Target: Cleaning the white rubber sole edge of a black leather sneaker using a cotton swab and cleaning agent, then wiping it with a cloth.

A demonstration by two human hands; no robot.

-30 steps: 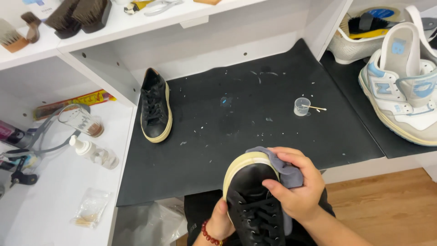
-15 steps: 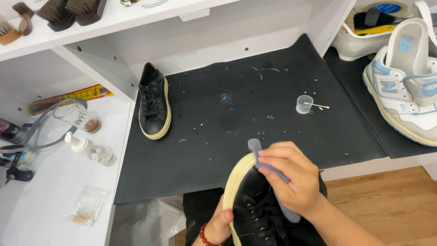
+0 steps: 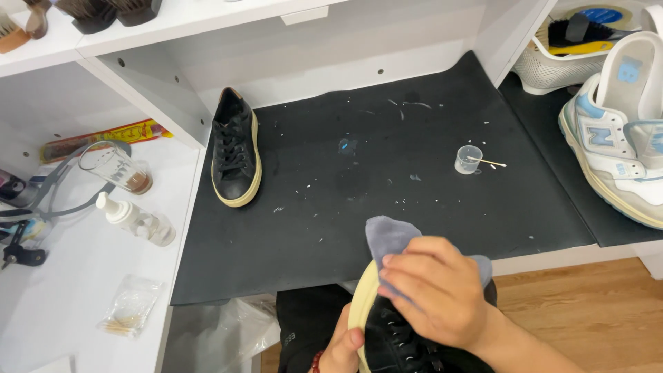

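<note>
A: Head view, only one given. Right hand [image 3: 438, 297] is seen w/ fingers together, pressed flat on a grey cloth [image 3: 388, 238], which is pinned against the toe of a black shoe [image 3: 397, 338]. Left hand [image 3: 343, 345] is curled under the shoe's cream sole [image 3: 360, 307]; thumb shows on the rim, other fingers hidden.

B: Where's the shoe held?

A: Below the right fingers, over the lap, just off the near edge of the black mat [image 3: 387, 179]. Its mate [image 3: 235, 148] is stood well beyond the fingertips, to the left by the shelf wall.

B: Risks?

A: Judged only: the cloth could be dragged off the toe if pressure is eased, since it's loose and bunched past the fingertips. The shoe could be twisted out of the left grip, as only the sole edge is held. A small clear cup [image 3: 468, 159] w/ a swab sits ahead-right, apart; it would be tipped by a wide sweep.

B: Materials?

A: Cloth looks soft, microfibre-like. Upper is matte, leather-ish, laced. Sole is smooth rubber, curved. Mat is speckled w/ pale flecks.
</note>
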